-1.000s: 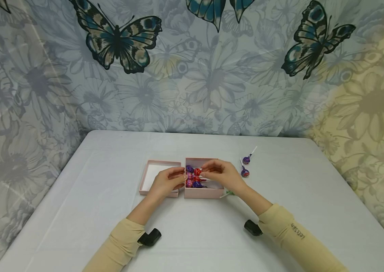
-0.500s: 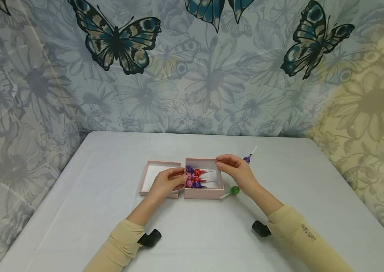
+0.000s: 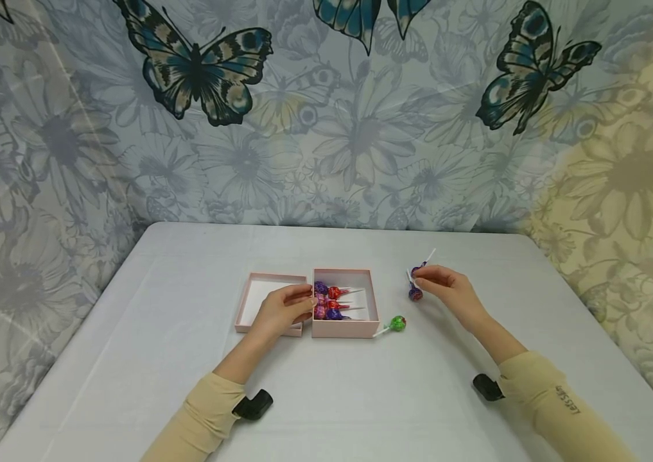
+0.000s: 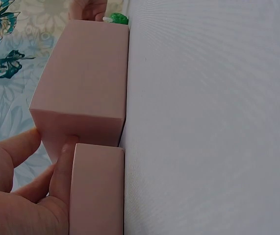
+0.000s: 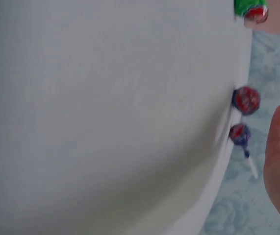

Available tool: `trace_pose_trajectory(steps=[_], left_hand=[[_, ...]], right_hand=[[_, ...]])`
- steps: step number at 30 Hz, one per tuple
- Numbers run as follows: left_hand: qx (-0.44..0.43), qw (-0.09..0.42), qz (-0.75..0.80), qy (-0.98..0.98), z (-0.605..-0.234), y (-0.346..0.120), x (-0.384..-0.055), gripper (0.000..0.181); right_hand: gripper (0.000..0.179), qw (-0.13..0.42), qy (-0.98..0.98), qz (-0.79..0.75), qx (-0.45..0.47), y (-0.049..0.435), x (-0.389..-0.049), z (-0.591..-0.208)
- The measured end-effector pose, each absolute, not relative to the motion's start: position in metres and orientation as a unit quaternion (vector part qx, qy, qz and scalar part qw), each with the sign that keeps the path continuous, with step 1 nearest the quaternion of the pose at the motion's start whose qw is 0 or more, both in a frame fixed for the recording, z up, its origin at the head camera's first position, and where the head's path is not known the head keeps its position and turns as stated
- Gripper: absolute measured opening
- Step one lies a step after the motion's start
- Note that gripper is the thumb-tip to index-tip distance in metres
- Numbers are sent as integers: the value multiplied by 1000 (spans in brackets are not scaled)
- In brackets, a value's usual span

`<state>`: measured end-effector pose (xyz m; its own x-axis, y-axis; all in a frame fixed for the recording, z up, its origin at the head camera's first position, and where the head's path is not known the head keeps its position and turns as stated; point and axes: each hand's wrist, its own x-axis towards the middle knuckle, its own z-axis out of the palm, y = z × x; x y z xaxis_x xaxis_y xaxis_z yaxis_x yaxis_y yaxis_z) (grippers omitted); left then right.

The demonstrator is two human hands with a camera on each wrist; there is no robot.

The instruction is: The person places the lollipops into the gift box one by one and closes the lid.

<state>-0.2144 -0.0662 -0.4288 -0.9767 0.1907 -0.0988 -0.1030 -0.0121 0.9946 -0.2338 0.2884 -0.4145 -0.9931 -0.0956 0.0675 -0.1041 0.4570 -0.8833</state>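
Observation:
The open pink box (image 3: 345,329) holds several lollipops (image 3: 332,303) with red, purple and pink wrappers, heads to the left and sticks to the right. My left hand (image 3: 284,307) holds its left wall; in the left wrist view a finger (image 4: 62,181) presses the outside, another digit meets the rim. Right of the box, my right hand (image 3: 447,287) has its fingertips at the stick of a purple lollipop (image 3: 415,294). In the right wrist view its fingers (image 5: 278,129) look straight beside that lollipop. A second purple lollipop (image 3: 417,270) lies just behind, partly hidden by the hand.
The box's lid (image 3: 257,295) lies close against the box's left side, partly under the left hand. A green lollipop (image 3: 398,323) lies by the box's front right corner. All stand on the white-covered table (image 3: 326,398), before a butterfly-patterned cloth (image 3: 361,128).
My right hand has left the box, where a red lollipop now lies, and moved right to the purple lollipops. The green lollipop has come into full view. The left hand has stayed at the box.

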Motion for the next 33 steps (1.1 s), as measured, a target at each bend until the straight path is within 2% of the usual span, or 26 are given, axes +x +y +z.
trace_pose_trajectory(steps=[4, 8, 16, 33], left_hand=[[30, 106, 711, 695, -429, -67, -215, 42], [28, 109, 712, 693, -430, -67, -215, 43], [28, 110, 715, 690, -430, -67, -215, 43], [31, 111, 716, 689, -430, -68, -216, 41]], right_hand=[[33, 20, -899, 427, 92, 299, -237, -416], [21, 35, -915, 363, 170, 304, -242, -416], [37, 42, -919, 197, 338, 311, -251, -415], [33, 84, -923, 152, 344, 306, -248, -420]])
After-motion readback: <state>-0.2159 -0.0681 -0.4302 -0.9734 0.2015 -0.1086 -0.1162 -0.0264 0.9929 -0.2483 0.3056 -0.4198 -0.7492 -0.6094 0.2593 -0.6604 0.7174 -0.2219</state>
